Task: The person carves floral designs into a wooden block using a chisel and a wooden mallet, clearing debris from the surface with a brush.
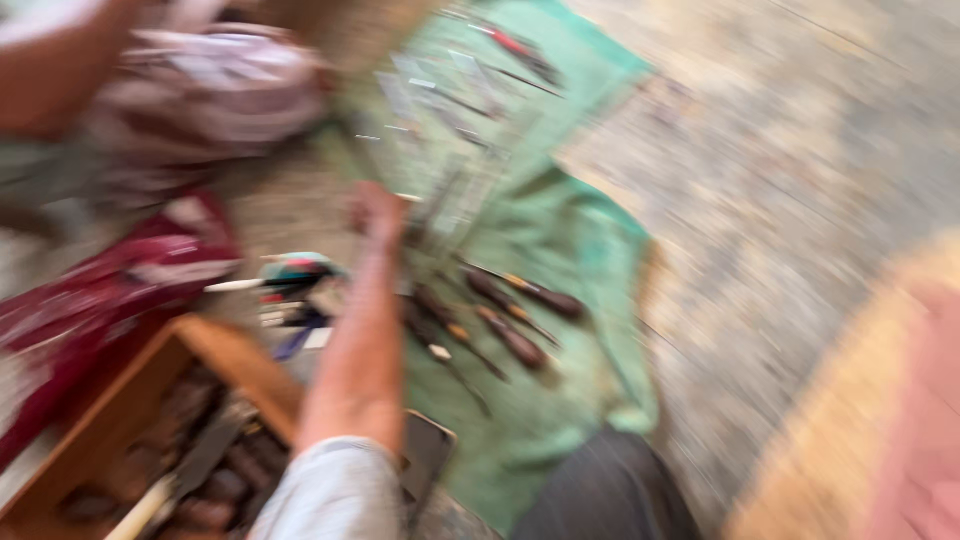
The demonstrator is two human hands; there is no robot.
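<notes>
Green crumpled cloth (560, 250) mid-frame, wooden-handled tools (500, 320) lying slanted toward lower right, my left hand (378, 215) reaching over them, fingers too blurred to tell, wooden box (215, 350) lower left.

A row of dark wooden-handled hand tools (500, 320) lies on a crumpled green cloth (560, 240), handles angled toward the lower right; blur hides what kind, possibly chisels
</notes>
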